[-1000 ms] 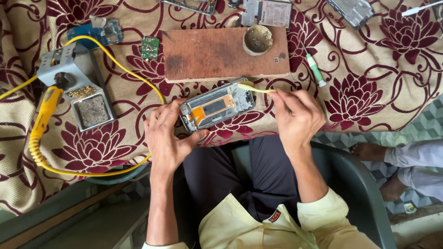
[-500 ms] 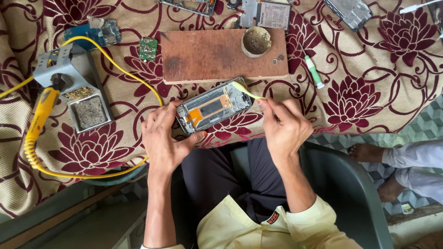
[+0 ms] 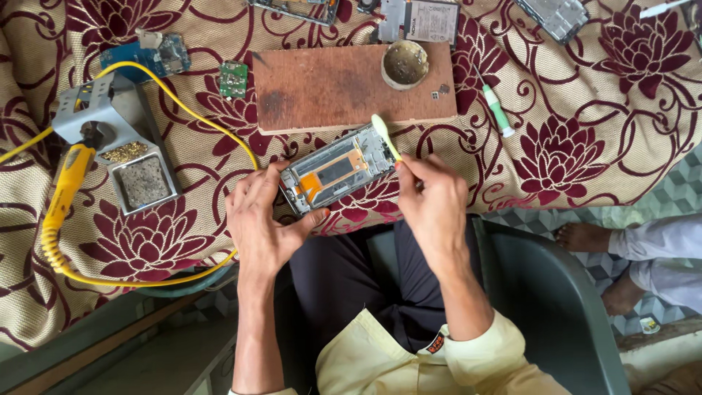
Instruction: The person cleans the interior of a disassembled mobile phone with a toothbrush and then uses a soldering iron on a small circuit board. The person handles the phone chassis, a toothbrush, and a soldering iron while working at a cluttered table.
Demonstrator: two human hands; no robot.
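Note:
My left hand grips the near left end of an opened phone frame, grey with an orange patch inside, held just above the floral cloth. My right hand pinches a small pale yellow-green brush; its head rests at the frame's far right corner. Both hands sit over my lap at the table's front edge.
A brown wooden board with a small round dish lies behind the frame. A soldering stand and yellow iron with its cable stand at left. Circuit boards, phone parts and a green-tipped tool lie about. Another person's feet show at right.
My right hand has drawn in to the left and swung the brush from lying sideways to pointing away, up to the frame's right corner. The left hand holds the frame still.

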